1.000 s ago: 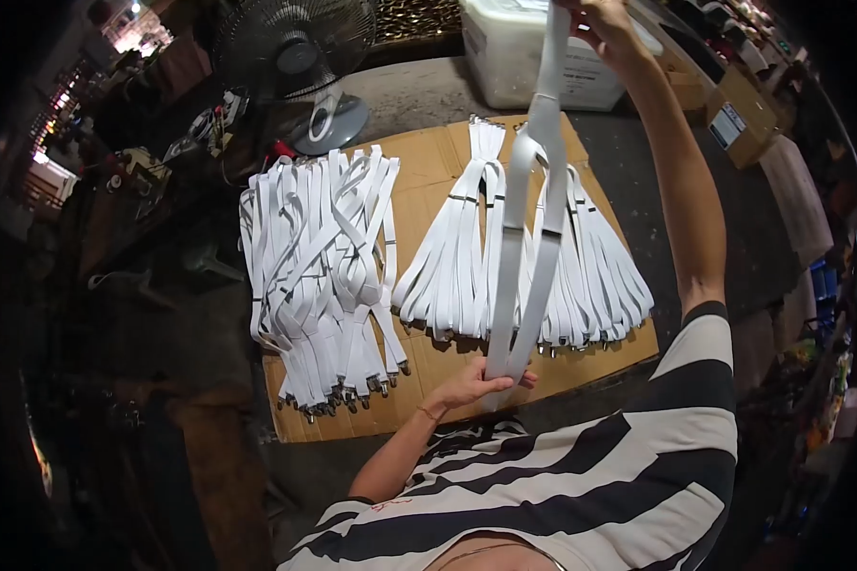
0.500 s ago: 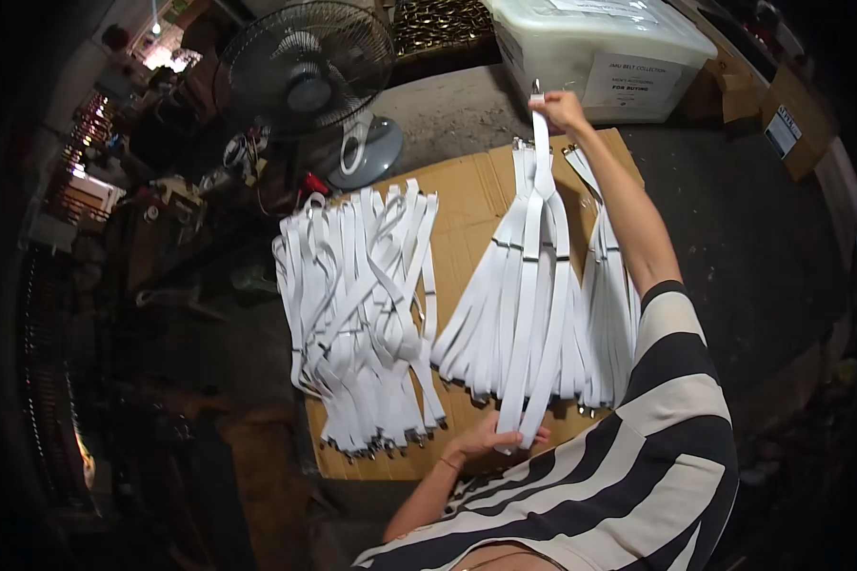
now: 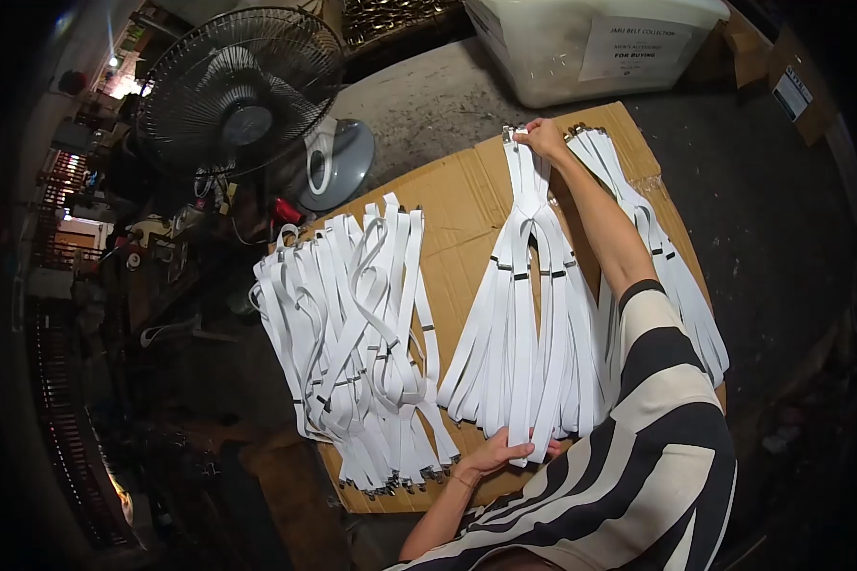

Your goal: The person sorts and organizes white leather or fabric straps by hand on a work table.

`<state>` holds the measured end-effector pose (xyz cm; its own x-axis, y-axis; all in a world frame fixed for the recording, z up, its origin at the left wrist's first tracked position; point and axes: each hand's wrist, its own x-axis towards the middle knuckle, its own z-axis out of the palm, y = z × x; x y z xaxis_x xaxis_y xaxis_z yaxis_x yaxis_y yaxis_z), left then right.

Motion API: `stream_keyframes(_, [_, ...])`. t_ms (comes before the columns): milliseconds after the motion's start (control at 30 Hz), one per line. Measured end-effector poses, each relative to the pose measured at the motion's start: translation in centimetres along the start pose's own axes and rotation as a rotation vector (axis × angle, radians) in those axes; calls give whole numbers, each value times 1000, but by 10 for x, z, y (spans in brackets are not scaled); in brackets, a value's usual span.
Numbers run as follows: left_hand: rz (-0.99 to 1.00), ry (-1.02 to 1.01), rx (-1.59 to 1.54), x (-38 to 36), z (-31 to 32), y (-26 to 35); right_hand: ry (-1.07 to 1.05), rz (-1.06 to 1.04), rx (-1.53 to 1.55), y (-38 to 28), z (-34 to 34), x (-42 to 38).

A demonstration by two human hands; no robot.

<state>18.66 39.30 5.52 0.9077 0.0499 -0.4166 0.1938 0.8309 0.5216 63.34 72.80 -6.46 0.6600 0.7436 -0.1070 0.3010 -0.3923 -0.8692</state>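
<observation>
White elastic suspenders [image 3: 521,314] lie stretched lengthwise over a fanned pile of similar white suspenders [image 3: 476,357] on a cardboard sheet [image 3: 467,214]. At the far end, my right hand [image 3: 543,140] is closed on their top strap beside the metal clips. My left hand [image 3: 490,453] is closed around the two lower strap ends near my body; the tips are partly hidden by its fingers. Dark sliders show partway down the straps. To the right is another bundle of white suspenders [image 3: 671,276], partly covered by my right arm.
A looser heap of white suspenders [image 3: 343,333] lies on the left of the cardboard. Beyond it stands a fan [image 3: 248,124] on a grey base. A labelled plastic bin [image 3: 562,57] and a cardboard box [image 3: 795,95] are at the back.
My right hand has lowered the suspenders' top end onto the pile, alongside the other clips. My left hand keeps hold of the lower ends. The view has shifted slightly.
</observation>
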Motion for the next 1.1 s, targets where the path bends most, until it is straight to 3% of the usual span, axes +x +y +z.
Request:
stream_keyframes(233, [32,53,-48,7,-9,-8,0,-100,-91,-6,-3,-14])
stream_keyframes(300, [25,61,-34,9,-8,-5,178,-128,-251,-19,-7,-26])
stream_keyframes(400, [15,81,-5,11,-13,-5,186,-262,-392,-52,-19,-58])
stream_keyframes(433, [32,72,6,11,-12,0,25,-301,-450,-72,-31,-80])
stream_keyframes(467, [29,69,0,11,-13,0,23,-296,-455,-82,-35,-103])
stream_keyframes(533, [14,96,73,12,-16,1,-248,-440,-614,-93,-41,-146])
stream_keyframes(600, [16,101,90,11,-15,5,-382,-494,-654,-88,-42,-186])
stream_keyframes(733, [-3,113,128,10,-14,8,-321,-570,-617,-70,-53,-222])
stream_keyframes(800, [-30,230,-35,8,-8,10,-233,-669,-476,-56,-51,-221])
stream_keyframes(933, [30,336,-39,-3,1,8,-135,-692,-388,-45,-47,-219])
stream_keyframes(1033, [108,617,208,-11,-10,-11,-144,-636,-433,-46,-50,-219])
stream_keyframes(1100, [131,692,298,-19,-22,-24,-138,-618,-376,-45,-50,-220])
